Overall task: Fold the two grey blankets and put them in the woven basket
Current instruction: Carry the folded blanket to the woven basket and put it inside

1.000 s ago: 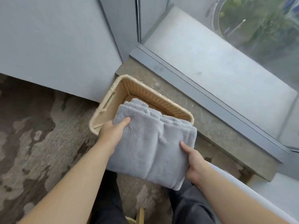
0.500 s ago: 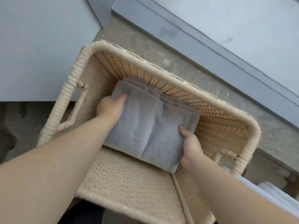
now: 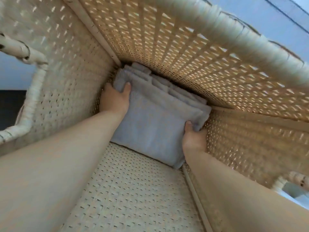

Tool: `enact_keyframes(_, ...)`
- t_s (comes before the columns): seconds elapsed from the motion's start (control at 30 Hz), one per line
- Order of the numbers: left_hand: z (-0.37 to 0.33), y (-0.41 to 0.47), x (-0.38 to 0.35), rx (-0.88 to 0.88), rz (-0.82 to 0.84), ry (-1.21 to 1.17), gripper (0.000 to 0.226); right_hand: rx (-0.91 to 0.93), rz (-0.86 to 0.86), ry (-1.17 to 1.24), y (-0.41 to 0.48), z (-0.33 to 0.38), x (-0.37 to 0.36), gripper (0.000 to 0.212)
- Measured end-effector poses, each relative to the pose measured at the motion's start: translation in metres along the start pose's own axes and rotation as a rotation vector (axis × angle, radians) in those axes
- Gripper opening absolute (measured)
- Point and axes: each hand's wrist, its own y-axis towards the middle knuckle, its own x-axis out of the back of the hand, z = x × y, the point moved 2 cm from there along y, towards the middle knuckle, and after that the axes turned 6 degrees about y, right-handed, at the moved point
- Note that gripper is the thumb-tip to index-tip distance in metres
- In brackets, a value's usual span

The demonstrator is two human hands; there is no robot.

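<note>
Folded grey blanket (image 3: 155,124) lies inside the woven basket (image 3: 175,52), pushed against its far wall. Left hand (image 3: 115,99) grips the blanket's left edge (thumb on top); right hand (image 3: 194,138) grips its right edge.

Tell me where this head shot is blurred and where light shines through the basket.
Head view: motion blur smears the rim of the woven basket and its left handle; backlight glows through its far wall; the folded grey blanket, left hand and right hand are fairly sharp.

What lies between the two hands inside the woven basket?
The folded grey blanket spans it: the left hand grips one edge, the right hand the opposite edge. The head view shows this.
</note>
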Motion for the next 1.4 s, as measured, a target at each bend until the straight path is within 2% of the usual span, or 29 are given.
enact_keyframes(0.07,-0.006,-0.021,0.014,-0.071,-0.125,-0.055,0.055,0.080,-0.080,-0.115,-0.017,0.009,0.005,0.051)
enact_keyframes(0.1,-0.011,-0.034,0.022,-0.165,-0.219,-0.038,0.047,0.136,-0.110,-0.182,-0.026,0.014,0.006,0.050)
enact_keyframes(0.17,-0.018,-0.056,0.033,-0.411,-0.333,0.027,0.035,0.375,-0.169,-0.377,-0.043,0.026,0.008,0.053)
enact_keyframes(0.27,-0.026,-0.073,0.027,-0.713,-0.229,0.232,0.034,0.880,-0.071,-0.666,-0.066,0.035,-0.001,0.068)
enact_keyframes(0.33,-0.027,-0.075,0.012,-0.787,-0.082,0.443,0.043,1.163,0.088,-0.843,-0.072,0.032,-0.015,0.080)
enact_keyframes(0.37,-0.026,-0.071,0.004,-0.801,-0.038,0.528,0.049,1.240,0.164,-0.931,-0.070,0.030,-0.021,0.085)
enact_keyframes(0.4,-0.024,-0.064,-0.003,-0.812,-0.017,0.592,0.053,1.252,0.231,-1.026,-0.062,0.027,-0.025,0.092)
enact_keyframes(0.47,-0.018,-0.046,-0.016,-0.820,0.003,0.668,0.059,1.117,0.305,-1.174,-0.033,0.020,-0.024,0.102)
enact_keyframes(0.57,-0.014,-0.027,-0.036,-0.840,-0.011,0.744,0.063,0.915,0.306,-1.293,0.012,0.015,-0.012,0.104)
enact_keyframes(0.8,-0.008,-0.008,-0.061,-0.897,-0.123,0.704,0.063,0.867,0.447,-1.325,0.043,0.019,-0.024,0.107)
enact_keyframes(1.13,-0.004,0.005,-0.087,-0.941,-0.268,0.569,0.061,0.873,0.456,-1.361,0.065,0.015,-0.041,0.116)
enact_keyframes(1.27,-0.006,0.005,-0.086,-0.946,-0.254,0.561,0.061,0.862,0.421,-1.372,0.068,0.012,-0.044,0.116)
enact_keyframes(1.4,-0.016,-0.001,-0.074,-0.898,-0.153,0.609,0.062,0.859,0.405,-1.357,0.058,0.019,-0.038,0.119)
